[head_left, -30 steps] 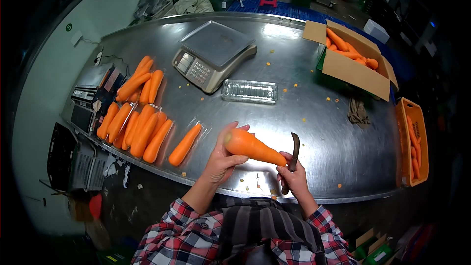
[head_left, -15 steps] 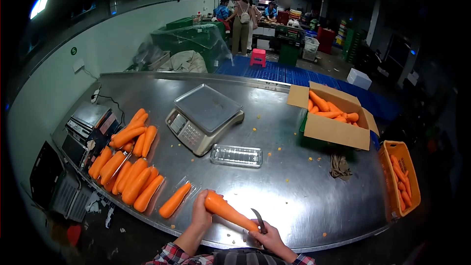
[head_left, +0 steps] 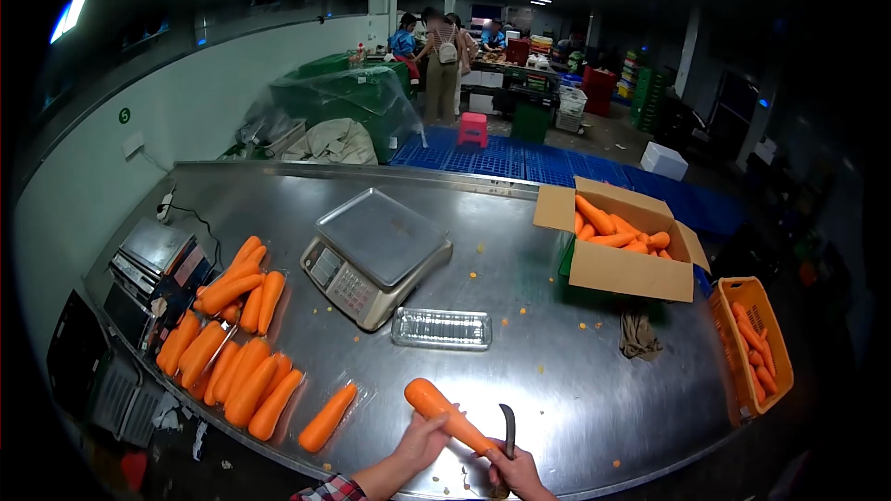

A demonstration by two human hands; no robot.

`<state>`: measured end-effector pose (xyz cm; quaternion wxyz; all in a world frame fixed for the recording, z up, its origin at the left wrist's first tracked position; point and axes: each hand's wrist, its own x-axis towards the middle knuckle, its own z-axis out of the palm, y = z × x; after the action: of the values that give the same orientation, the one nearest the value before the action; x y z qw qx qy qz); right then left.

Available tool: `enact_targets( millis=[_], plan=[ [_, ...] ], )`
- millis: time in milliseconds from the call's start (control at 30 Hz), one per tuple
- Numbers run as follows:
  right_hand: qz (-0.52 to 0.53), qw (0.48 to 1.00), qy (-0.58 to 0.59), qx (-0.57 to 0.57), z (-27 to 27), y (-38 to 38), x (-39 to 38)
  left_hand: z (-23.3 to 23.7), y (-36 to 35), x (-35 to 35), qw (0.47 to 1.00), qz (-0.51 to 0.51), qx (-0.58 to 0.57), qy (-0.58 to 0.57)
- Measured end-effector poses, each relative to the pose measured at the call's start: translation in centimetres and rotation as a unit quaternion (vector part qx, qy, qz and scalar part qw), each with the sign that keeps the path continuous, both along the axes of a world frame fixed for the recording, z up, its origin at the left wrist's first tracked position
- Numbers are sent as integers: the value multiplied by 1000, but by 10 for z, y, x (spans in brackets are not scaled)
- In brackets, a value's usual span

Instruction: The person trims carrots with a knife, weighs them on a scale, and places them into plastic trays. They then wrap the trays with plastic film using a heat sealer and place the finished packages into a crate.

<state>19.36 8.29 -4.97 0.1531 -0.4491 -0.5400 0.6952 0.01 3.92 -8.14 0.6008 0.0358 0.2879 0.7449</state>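
A large carrot (head_left: 449, 416) slants above the steel table's front part, its thick end up and to the left. Wrapped round its middle from below is my left hand (head_left: 419, 443). My right hand (head_left: 522, 475) is closed on a small curved knife (head_left: 509, 429), blade pointing up, with its fingers right at the carrot's thin end. Left of my hands, a single carrot (head_left: 328, 418) lies in a clear plastic tray. Beyond it sit several packed carrots (head_left: 249, 380) in rows. A clear tray (head_left: 441, 328) lies in front of the scale.
A digital scale (head_left: 371, 260) stands mid-table (head_left: 575, 417). At the back right is a cardboard box (head_left: 631, 271) of carrots, with a crumpled cloth (head_left: 639, 338) before it. An orange crate (head_left: 778, 353) holds more carrots beside the right edge. Several people (head_left: 444, 60) stand far back.
My left hand has shifted from the carrot's thick end toward its middle. The knife blade points more upright. My view has tilted up slightly, so the table sits lower.
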Motion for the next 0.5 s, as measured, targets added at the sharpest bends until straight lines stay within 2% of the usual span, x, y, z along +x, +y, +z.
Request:
enact_targets(
  millis=[67,133,167,233,267,300,367,433,467,500],
  plan=[
    [-20,999,24,-45,-21,-2,-2,1,6,-6,1000,-12,-15,16],
    [-34,997,39,-62,-1,-6,-17,15,14,-17,999,-24,-22,44],
    [5,996,-17,-88,-5,-5,-19,11,25,-32,992,-25,-22,125],
    [-2,994,37,-108,-6,-6,-21,-4,49,-71,958,-26,-20,285],
    [-36,998,-9,-57,-33,-4,-20,9,60,-91,926,-14,-6,378],
    [-65,993,23,-101,-16,-6,-23,27,74,-114,884,-3,7,467],
    [-182,980,12,-76,-21,-14,-29,30,103,-169,802,-40,-54,593],
    [-202,974,-74,62,-97,-20,-4,50,133,-207,709,-27,-153,688],
    [-211,951,-126,188,-132,-26,3,64,147,-223,633,-4,-175,754],
    [-202,947,-160,194,-151,-33,11,67,163,-239,602,-2,-181,778]
  ],
)
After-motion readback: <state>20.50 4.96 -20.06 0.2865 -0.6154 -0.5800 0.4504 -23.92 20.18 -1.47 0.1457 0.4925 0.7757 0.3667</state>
